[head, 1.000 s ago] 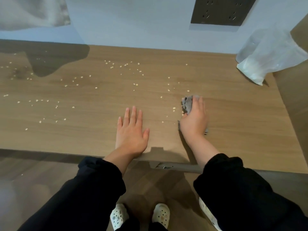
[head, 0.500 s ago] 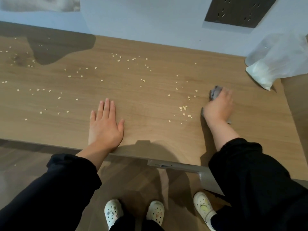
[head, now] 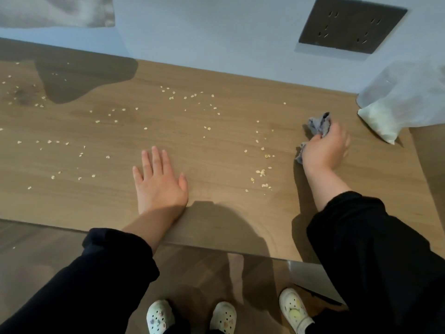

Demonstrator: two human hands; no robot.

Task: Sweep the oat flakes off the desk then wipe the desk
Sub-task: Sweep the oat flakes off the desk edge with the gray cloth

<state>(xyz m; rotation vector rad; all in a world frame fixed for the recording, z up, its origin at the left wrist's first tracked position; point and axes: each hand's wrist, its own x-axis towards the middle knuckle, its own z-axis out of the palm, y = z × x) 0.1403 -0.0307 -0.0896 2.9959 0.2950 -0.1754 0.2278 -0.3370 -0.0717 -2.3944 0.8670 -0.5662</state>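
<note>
Dozens of oat flakes (head: 261,172) lie scattered over the wooden desk (head: 108,201), from nine o'clock across to about two o'clock. There is a denser little cluster at three o'clock of the left hand (head: 160,183). That hand lies flat on the wood near the front edge at six o'clock, fingers straight and close together, thumb out to the side. It holds nothing, and its likely purpose is to brace the body as the person leans over the desk.

The right hand (head: 325,150) sits at three o'clock of the desk, its fingers curled round a crumpled grey cloth (head: 319,124). The cloth pokes out past the fingers at twelve o'clock and again by the thumb at eight o'clock, and it seems to rest on the wood. It sits just on the three o'clock side of the nearest flakes, which would suit a stroke toward nine o'clock to gather them. A pale plastic bag (head: 395,109) leans in the two o'clock corner, near the hand but apart from it.

With flakes over most of the surface, the sweeping looks barely begun, and wiping comes later.
</note>
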